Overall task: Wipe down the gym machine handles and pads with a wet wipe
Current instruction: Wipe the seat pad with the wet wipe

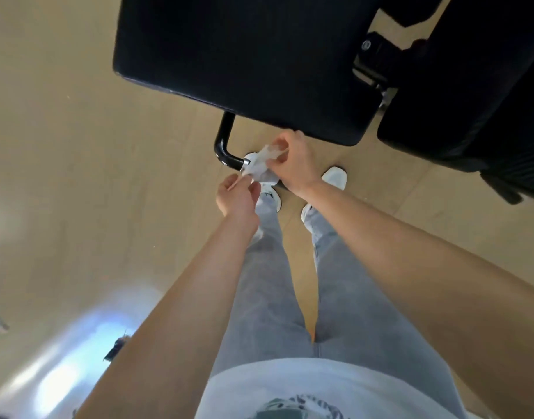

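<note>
Bare tan floor (63, 146) fills the left side, from seven to eleven o'clock of the hands, and gives wide open room there. A pale glare (63, 373) lies low at seven o'clock, and a small dark shape (116, 349) beside it is too blurred to name. A black bent bar (221, 146) comes out from under the near edge of the seat pad (244, 55), curves, and runs toward three o'clock, where the wet wipe (264, 164) covers its shiny end. Whether the wipe touches the bar cannot be told. The left hand (237, 196) pinches the wipe's lower corner between thumb and fingertips. The crumpled wipe hangs between both hands, just below the pad's near edge. The right hand (293, 160), at one o'clock of the left, pinches the wipe's upper part, its knuckles close under the pad's rim. White shoes (335, 178) stand on the floor beneath, the left one mostly hidden behind the wipe and hands. A narrow floor gap with a metal bracket (370, 55) separates the seat pad from a second pad (486, 101) at two o'clock, which is cut off by the right edge. Both pads are cut off at the top. Grey jeans (268, 297) and a white shirt (320, 388) fill the bottom at six o'clock.
</note>
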{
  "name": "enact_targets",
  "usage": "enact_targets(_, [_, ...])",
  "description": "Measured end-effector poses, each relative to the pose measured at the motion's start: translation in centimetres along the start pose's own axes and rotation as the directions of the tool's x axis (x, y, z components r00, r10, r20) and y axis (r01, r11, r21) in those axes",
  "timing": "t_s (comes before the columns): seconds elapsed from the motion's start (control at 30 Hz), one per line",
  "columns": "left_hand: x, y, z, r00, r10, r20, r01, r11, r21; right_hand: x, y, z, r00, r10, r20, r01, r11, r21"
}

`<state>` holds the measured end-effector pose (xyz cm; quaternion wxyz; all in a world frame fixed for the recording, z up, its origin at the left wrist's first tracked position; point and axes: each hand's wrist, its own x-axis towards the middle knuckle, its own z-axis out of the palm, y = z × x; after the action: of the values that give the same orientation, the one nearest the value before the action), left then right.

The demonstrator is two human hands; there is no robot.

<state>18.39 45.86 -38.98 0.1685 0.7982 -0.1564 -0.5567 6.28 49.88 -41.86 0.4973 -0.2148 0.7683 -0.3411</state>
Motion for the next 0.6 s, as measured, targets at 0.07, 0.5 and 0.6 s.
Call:
enact_targets(0.07, [0.1,-0.3,0.0,0.998,-0.061,0.028,0.064,0.993,-0.096,0.2,-0.1,0.5,0.998,-0.045,0.047,0.042,0.998,0.05])
enact_targets(0.5, [-0.1,-4.5,1.0,0.975,-0.055,0.215,0.06,0.998,-0.015,0.0,1.9,-0.3,0.942,-0.099,0.322,0.191,0.943,-0.271])
enact_targets(0.6, [-0.6,-6.7,2.1,0.944,-0.15,0.294,0.147,0.989,0.031,-0.8,5.0,-2.4,0.949,-0.034,0.314,0.134,0.943,-0.304])
